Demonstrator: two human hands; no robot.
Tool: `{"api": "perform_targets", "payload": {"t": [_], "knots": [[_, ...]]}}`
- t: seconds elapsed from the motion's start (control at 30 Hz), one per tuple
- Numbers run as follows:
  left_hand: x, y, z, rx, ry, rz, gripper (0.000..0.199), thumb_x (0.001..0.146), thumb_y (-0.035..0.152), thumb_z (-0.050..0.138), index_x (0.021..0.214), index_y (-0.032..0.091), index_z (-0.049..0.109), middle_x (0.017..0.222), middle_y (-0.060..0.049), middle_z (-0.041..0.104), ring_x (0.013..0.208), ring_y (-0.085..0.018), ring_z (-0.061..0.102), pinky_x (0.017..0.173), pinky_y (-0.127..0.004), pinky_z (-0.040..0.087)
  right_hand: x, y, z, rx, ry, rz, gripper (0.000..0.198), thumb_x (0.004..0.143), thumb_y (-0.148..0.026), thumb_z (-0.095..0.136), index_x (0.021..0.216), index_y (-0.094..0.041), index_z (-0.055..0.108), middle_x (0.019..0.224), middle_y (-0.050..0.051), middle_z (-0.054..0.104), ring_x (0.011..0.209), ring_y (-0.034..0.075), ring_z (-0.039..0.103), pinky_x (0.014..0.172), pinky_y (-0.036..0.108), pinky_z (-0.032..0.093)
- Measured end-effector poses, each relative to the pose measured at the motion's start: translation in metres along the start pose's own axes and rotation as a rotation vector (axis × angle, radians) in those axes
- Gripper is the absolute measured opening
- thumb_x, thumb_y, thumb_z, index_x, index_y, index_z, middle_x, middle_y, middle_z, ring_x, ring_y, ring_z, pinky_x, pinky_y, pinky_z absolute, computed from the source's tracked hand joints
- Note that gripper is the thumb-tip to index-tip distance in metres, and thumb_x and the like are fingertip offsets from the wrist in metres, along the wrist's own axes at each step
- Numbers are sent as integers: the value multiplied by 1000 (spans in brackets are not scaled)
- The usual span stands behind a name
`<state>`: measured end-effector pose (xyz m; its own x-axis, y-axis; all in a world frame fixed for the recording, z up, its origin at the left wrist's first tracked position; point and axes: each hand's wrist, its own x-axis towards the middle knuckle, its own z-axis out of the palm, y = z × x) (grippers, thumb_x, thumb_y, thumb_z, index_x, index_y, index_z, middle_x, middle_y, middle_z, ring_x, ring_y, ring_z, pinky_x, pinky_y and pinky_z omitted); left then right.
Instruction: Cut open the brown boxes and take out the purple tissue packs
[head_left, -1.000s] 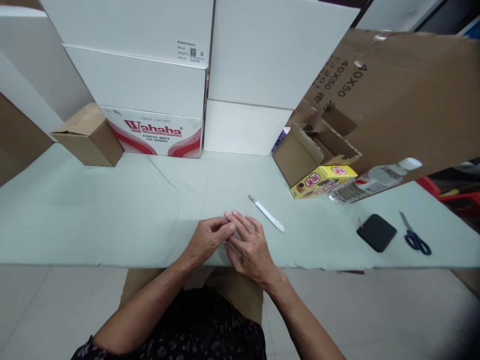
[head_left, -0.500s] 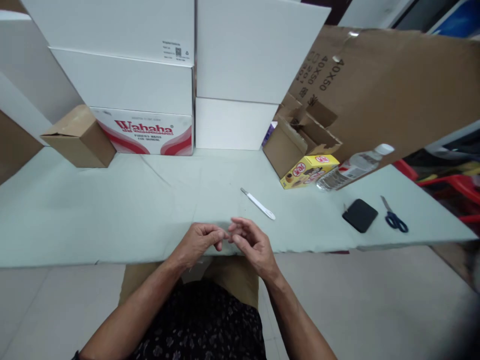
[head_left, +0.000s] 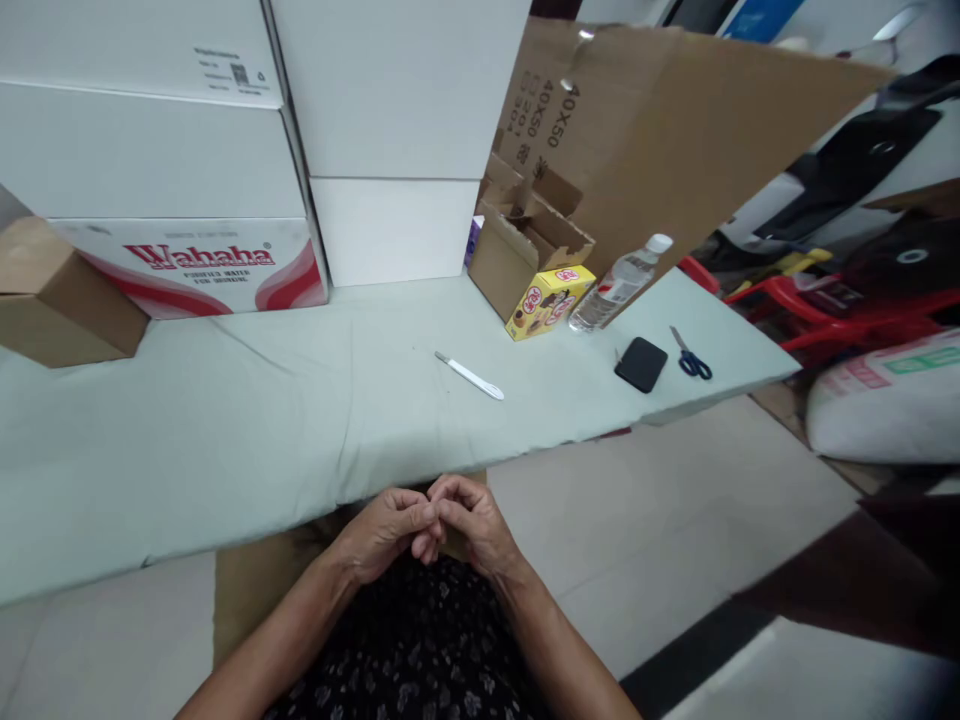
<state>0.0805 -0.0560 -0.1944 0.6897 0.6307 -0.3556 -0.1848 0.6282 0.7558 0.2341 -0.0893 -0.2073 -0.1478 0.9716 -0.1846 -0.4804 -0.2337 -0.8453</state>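
Just off the table's near edge, above the lap, my left hand (head_left: pixel 394 530) is closed in a pinch, thumb against fingers. My right hand (head_left: pixel 474 522) is pinched too, and its fingertips meet those of the left. Whatever lies between the fingertips is too small or hidden to make out. Beyond the hands, a slim white-handled knife (head_left: pixel 470 376), like a scalpel, lies on the pale green tablecloth (head_left: pixel 262 430); neither hand touches it.
White cartons (head_left: pixel 202 275) stand at the back, with a brown box (head_left: pixel 82 300) on the left. At right are an open cardboard box (head_left: pixel 502 260), a yellow packet (head_left: pixel 551 300), a water bottle (head_left: pixel 619 285), a black pouch (head_left: pixel 641 364) and scissors (head_left: pixel 691 360).
My view has swung to the right. Both hands have drawn back from the table edge toward my lap, and their fingers, looser and slightly apart before, are now pinched together.
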Motion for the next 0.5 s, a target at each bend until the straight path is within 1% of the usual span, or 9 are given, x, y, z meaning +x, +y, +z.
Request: {"api": "perform_targets", "payload": {"t": [0.07, 0.1, 0.13, 0.2, 0.23, 0.3, 0.37, 0.43, 0.5], "knots": [[1, -6, 4, 5, 13, 1, 56, 68, 70, 84, 66, 15, 72, 47, 1, 55, 51, -13, 52, 62, -28, 44, -7, 2, -3, 29, 57, 10, 32, 75, -48, 87, 78, -21, 71, 61, -2, 64, 48, 11, 57, 47, 23, 50], [1, -9, 6, 12, 20, 5, 54, 69, 67, 85, 69, 15, 74, 51, 0, 59, 54, -13, 53, 64, -28, 44, -9, 3, -7, 25, 124, 4, 34, 75, -50, 87, 78, -20, 70, 58, -3, 63, 47, 11, 56, 46, 23, 49], [1, -11, 7, 26, 30, 10, 51, 71, 65, 85, 72, 15, 75, 54, -1, 62, 57, -13, 55, 66, -27, 43, -11, 3, -14, 0, 221, -14, 37, 73, -52, 87, 78, -20, 70, 57, -2, 63, 46, 12, 55, 44, 24, 48], [0, -15, 9, 72, 60, 17, 48, 74, 62, 85, 77, 14, 77, 61, -2, 68, 62, -13, 56, 68, -26, 42, -14, 0, -37, -82, 473, -103, 42, 68, -56, 87, 77, -19, 68, 57, -2, 63, 47, 12, 55, 44, 24, 46], [-1, -17, 10, 99, 77, 18, 47, 75, 61, 84, 79, 14, 77, 63, -3, 69, 63, -13, 57, 69, -26, 42, -15, -4, -52, -129, 611, -166, 44, 66, -57, 88, 77, -19, 67, 58, -2, 63, 48, 12, 55, 45, 24, 46], [-2, -19, 10, 148, 102, 20, 47, 77, 61, 82, 82, 15, 78, 66, -3, 71, 65, -14, 58, 69, -26, 42, -18, -15, -91, -169, 804, -269, 49, 61, -58, 89, 78, -20, 63, 61, -3, 63, 52, 11, 56, 49, 23, 46], [-2, -19, 9, 181, 110, 22, 46, 78, 60, 81, 84, 15, 77, 69, -3, 71, 68, -15, 60, 70, -27, 43, -22, -29, -132, -216, 990, -356, 52, 57, -60, 88, 78, -21, 60, 61, -5, 61, 54, 11, 57, 49, 21, 44], [-2, -19, 10, 204, 110, 19, 45, 78, 60, 81, 86, 15, 77, 71, -3, 72, 69, -15, 60, 71, -28, 44, -26, -44, -171, -277, 1129, -408, 53, 54, -60, 87, 77, -21, 58, 64, -4, 62, 56, 11, 59, 49, 22, 43], [-1, -19, 11, 224, 110, 13, 46, 77, 60, 81, 86, 15, 77, 72, -3, 72, 70, -15, 60, 71, -28, 44, -28, -57, -203, -344, 1219, -427, 50, 54, -58, 84, 75, -21, 59, 63, -3, 62, 56, 13, 59, 50, 23, 42]]}}
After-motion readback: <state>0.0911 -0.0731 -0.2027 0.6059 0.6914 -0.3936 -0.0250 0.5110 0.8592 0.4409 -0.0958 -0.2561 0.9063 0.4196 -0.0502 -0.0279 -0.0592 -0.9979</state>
